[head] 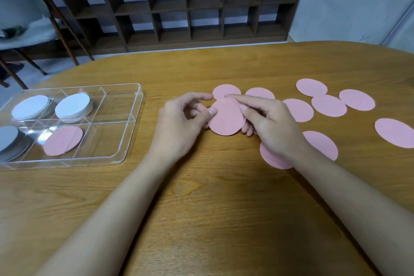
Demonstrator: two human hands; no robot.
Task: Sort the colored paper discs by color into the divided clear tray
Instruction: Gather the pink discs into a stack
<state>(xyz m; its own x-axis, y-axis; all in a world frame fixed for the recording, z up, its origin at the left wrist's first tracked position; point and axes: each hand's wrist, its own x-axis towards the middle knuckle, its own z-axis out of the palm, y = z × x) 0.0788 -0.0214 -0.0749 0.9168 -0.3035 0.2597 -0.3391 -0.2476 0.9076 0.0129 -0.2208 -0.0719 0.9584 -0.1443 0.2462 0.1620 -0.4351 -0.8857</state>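
- Pinched at opposite edges by left hand (183,123) and right hand (272,127), right of the clear tray (109,134): one pink disc (225,120).
- Looks light, thin, easily creased; best lifted by the rim.
- Farther right of the tray: loose pink discs (328,105) on the wooden bench (201,208).
- Beyond the tray: dark shelving (201,2).

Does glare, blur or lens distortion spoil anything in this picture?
Head view: the wide lens curves the table edge and shelf; glare on the clear tray streaks the pink disc inside; soft light, faint shadows; the held disc looks sharp.
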